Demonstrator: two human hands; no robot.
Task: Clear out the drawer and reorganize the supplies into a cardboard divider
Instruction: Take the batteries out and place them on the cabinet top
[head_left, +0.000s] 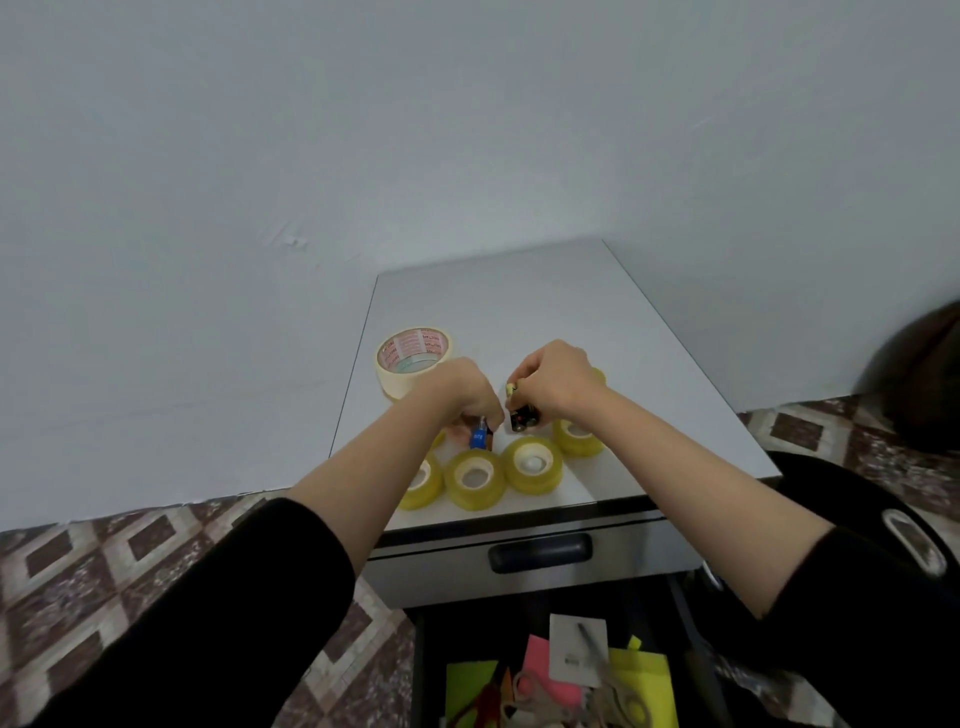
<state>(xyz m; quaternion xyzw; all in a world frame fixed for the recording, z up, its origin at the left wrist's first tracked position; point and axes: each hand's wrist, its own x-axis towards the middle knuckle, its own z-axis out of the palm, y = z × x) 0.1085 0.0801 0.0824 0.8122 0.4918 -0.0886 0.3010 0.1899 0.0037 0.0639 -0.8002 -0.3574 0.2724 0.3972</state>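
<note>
Now, your open drawer (420, 665) sits at the bottom of the view, pulled out below a closed drawer (415, 577) with a black handle (540, 552). It's holding a jumble: a green sheet (470, 680), a pink note pad (543, 667), a white card (569, 649) with a pen (592, 644) lying across it, a yellow pad (644, 686), plus a tangle I can't make out.

Up on the surface (519, 301), your left hand (462, 395) has its fingers curled down around a small blue item (480, 435), pinching it just over the top. Your right hand (556, 382), right beside it, is clamped on a dark little bundle (522, 418), with a yellow-green tip (510, 389) poking up near the thumb. Whether these are batteries, I can't tell.

In front of your hands runs a curved row of clear yellow tape rolls (475, 478), lying flat. The leftmost is partly hidden by your forearm, and one more peeks out behind your right hand. A bigger cream tape roll (413, 358) with red print lies near the surface's left edge, beyond your left hand.

Black sleeves cover both arms up to mid-forearm. Patterned brown floor tiles (78, 571) spread out on either side, and a black bag (909, 540) with a metal ring sits at your right.
</note>
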